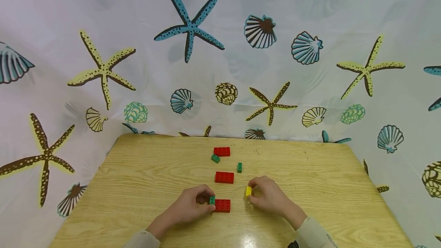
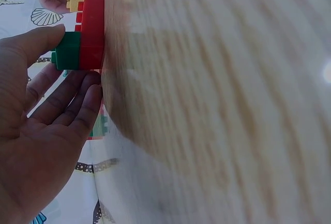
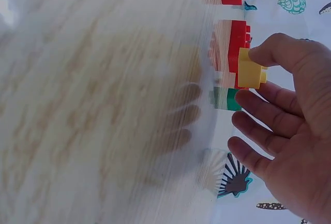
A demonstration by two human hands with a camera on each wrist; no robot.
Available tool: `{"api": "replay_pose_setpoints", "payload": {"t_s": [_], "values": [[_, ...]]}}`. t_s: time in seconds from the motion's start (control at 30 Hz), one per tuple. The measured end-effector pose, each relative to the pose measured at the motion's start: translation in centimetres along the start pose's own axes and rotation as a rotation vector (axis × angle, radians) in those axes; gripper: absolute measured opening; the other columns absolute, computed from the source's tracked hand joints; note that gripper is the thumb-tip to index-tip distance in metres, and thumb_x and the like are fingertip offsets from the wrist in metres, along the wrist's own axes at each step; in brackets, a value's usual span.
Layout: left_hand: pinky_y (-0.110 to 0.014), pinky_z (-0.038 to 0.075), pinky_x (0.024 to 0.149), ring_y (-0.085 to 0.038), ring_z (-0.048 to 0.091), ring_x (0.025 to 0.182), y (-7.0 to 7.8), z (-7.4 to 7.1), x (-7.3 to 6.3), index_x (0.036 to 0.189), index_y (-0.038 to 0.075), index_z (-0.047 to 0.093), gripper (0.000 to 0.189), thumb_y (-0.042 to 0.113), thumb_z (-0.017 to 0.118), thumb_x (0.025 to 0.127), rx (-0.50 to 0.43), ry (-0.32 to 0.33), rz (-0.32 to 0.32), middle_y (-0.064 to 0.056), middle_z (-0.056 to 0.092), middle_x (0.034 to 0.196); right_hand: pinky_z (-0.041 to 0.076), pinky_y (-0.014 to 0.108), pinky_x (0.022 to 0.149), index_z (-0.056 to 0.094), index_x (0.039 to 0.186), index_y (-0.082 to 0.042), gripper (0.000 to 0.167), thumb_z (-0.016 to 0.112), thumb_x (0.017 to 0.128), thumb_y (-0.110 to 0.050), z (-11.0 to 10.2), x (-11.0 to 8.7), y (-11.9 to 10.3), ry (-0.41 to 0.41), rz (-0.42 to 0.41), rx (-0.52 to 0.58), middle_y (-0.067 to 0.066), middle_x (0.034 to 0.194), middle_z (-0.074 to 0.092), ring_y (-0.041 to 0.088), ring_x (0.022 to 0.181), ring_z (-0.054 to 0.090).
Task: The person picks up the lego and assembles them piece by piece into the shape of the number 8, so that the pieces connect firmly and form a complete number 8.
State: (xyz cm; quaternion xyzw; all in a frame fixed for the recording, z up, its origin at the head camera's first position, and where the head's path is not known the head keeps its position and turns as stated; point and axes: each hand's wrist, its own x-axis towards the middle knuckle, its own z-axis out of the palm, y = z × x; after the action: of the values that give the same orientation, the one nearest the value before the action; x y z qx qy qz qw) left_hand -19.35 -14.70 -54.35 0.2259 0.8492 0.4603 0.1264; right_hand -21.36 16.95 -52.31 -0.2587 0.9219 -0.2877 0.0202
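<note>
My left hand (image 1: 193,204) pinches a small green brick (image 2: 68,51) between thumb and fingers. That brick sits on the left end of the nearest red brick (image 1: 223,206), studs up, as the left wrist view shows. My right hand (image 1: 268,195) pinches a small yellow brick (image 3: 249,69) between thumb and forefinger, to the right of the red brick. The other right fingers are spread loosely beside it. Further off lie a second red brick (image 1: 224,177) and an upright-studded green brick (image 1: 239,167).
At the back of the wooden table (image 1: 155,156) lie a third red brick (image 1: 222,151) and another green brick (image 1: 215,158), close together. A white cloth (image 1: 220,68) printed with starfish and shells hangs around the table's back and sides.
</note>
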Motion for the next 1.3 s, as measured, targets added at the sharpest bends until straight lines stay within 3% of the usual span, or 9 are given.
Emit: {"api": "replay_pose_setpoints", "payload": {"t_s": [0.3, 1.3], "values": [[-0.024, 0.055, 0.088, -0.015, 0.068, 0.101, 0.1, 0.0, 0.0, 0.118, 0.012, 0.070, 0.027, 0.029, 0.077, 0.098, -0.008, -0.004, -0.001, 0.005, 0.070, 0.107, 0.055, 0.038, 0.090, 0.070, 0.108, -0.009, 0.025, 0.080, 0.087, -0.017, 0.5, 0.0, -0.6, 0.011, -0.050, -0.016, 0.002, 0.103, 0.074, 0.020, 0.100, 0.065], [-0.024, 0.056, 0.087, -0.014, 0.069, 0.101, 0.0, 0.1, 0.0, 0.118, 0.012, 0.070, 0.027, 0.029, 0.077, 0.098, -0.011, 0.013, -0.008, 0.005, 0.071, 0.108, 0.056, 0.035, 0.092, 0.068, 0.113, -0.012, 0.029, 0.080, 0.088, -0.019, 2.0, 0.3, -2.0, -0.076, -0.058, 0.058, 0.002, 0.108, 0.074, 0.020, 0.102, 0.067]]}}
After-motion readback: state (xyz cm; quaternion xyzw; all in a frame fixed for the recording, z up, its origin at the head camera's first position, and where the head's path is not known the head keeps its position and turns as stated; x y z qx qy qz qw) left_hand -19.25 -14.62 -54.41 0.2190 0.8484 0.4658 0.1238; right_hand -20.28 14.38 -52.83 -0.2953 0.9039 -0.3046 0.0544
